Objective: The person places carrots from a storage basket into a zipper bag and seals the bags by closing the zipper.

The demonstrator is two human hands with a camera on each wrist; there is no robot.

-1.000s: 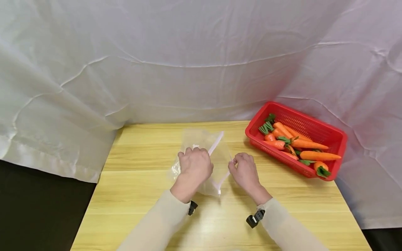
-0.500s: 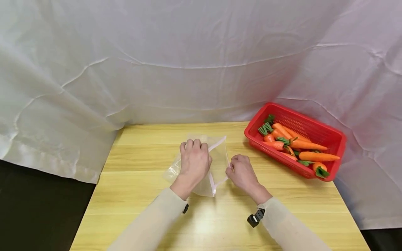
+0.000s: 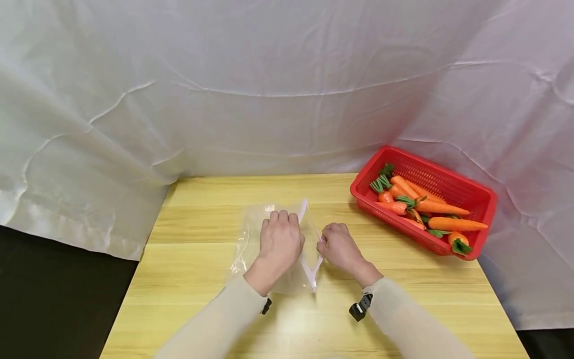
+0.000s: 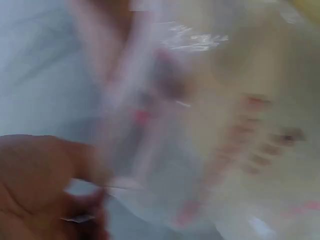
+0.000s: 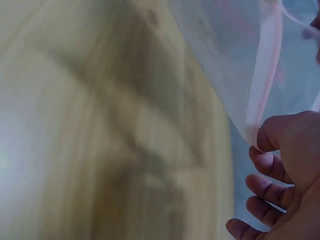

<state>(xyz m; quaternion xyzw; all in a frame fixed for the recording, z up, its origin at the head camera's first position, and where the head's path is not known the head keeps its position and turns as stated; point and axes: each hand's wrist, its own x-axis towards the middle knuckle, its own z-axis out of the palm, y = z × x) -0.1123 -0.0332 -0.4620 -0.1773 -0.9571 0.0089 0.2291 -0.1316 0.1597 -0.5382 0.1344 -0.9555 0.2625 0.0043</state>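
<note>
A clear plastic zip bag (image 3: 243, 249) is held between both hands over the wooden table, its pale pink-white zip strip (image 3: 307, 269) facing right and the mouth parted in a narrow V. My left hand (image 3: 280, 240) grips the bag's near panel from above, fingers curled over the plastic. On the other side of the mouth, my right hand (image 3: 338, 246) pinches the rim. The right wrist view shows that thumb and index finger on the bag's edge (image 5: 265, 75), the other fingers loosely bent. Blurred reddish print marks the bag (image 4: 240, 130) in the left wrist view.
A red perforated basket (image 3: 486, 214) stands at the table's back right, holding several carrots (image 3: 441, 205) with green tops. Pale cloth (image 3: 287, 124) hangs behind the wooden table (image 3: 197, 224) and along its sides.
The bag has turned and spread out to the left, and its mouth looks narrower. My right hand has shifted slightly left, toward the left hand. The basket has stayed put.
</note>
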